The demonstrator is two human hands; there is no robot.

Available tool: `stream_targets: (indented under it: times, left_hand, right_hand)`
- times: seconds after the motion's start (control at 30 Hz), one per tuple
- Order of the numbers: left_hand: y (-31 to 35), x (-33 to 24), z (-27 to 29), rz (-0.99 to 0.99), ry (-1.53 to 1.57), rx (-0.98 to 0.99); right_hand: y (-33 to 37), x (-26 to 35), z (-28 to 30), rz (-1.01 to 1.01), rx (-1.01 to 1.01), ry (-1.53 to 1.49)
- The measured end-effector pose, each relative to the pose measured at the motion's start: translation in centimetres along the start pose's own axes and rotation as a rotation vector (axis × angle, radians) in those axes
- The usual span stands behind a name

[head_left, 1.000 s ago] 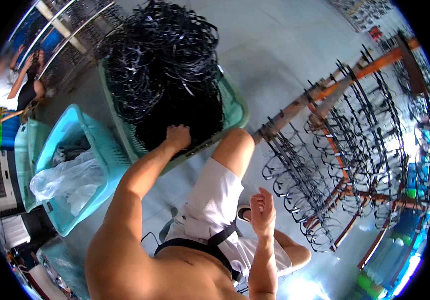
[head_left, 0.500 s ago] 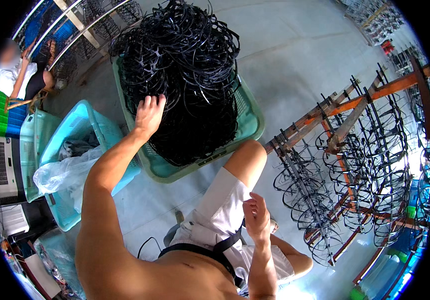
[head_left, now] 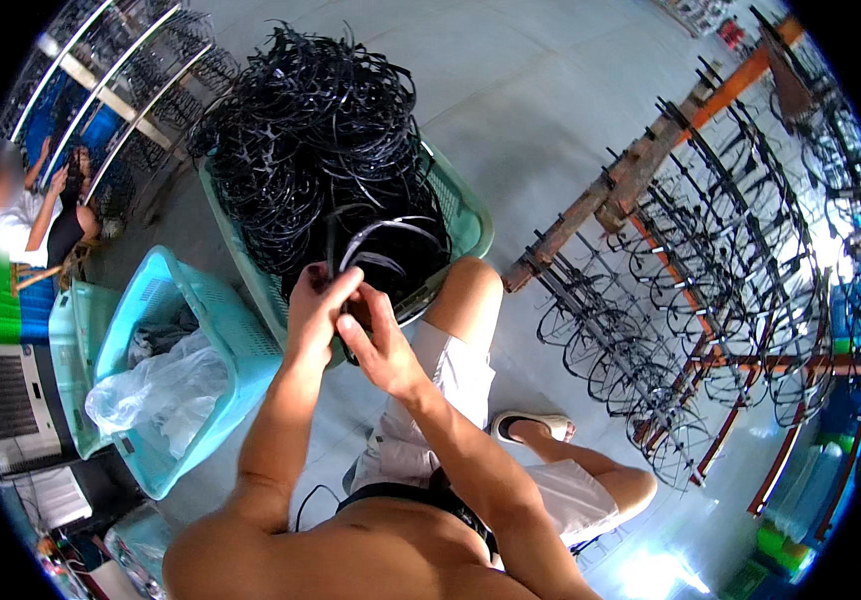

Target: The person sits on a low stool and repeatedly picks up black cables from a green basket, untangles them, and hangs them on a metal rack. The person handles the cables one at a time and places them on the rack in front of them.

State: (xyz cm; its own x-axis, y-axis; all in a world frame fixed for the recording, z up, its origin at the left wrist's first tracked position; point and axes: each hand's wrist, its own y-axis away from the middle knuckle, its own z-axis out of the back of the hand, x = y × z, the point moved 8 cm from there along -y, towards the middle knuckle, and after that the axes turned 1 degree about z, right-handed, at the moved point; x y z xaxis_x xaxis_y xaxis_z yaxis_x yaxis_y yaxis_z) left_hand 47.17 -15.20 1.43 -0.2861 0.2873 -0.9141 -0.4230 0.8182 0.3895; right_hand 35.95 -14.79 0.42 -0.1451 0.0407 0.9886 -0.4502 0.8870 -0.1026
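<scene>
Surroundings on the workshop floor.
A light-blue basket [head_left: 241,345] holding a clear plastic bag [head_left: 156,385] stands at left; a rust-orange rack [head_left: 651,170] hung with black hoops [head_left: 671,330] stands at right.

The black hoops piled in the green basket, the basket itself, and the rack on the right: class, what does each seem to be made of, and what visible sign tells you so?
Black hoops: probably plastic, semi-gloss; thin, curved strips with pale glints.
Green basket: moulded plastic, matte; perforated lattice wall.
Rack: seemingly metal, orange-brown, painted or rusted; straight bars with thin dark pegs.
</scene>
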Motion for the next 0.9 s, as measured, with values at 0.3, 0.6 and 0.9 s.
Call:
stream_targets:
  times: [0.3,0.6,0.9]
  left_hand:
    - [5.8,-0.6,-4.3,0.123,0.07,0.536]
    - [8.9,1.3,-12.5,0.333,0.537,1.042]
    - [10.5,2.5,-16.1,0.105,0.007,0.724]
  right_hand:
    - [4.4,6.1,8.3,0.168,-0.11,-0.012]
    - [8.4,11.2,11.0,0.135,-0.214,0.579]
    - [12.7,11.9,16.6,0.204,-0.575,0.65]
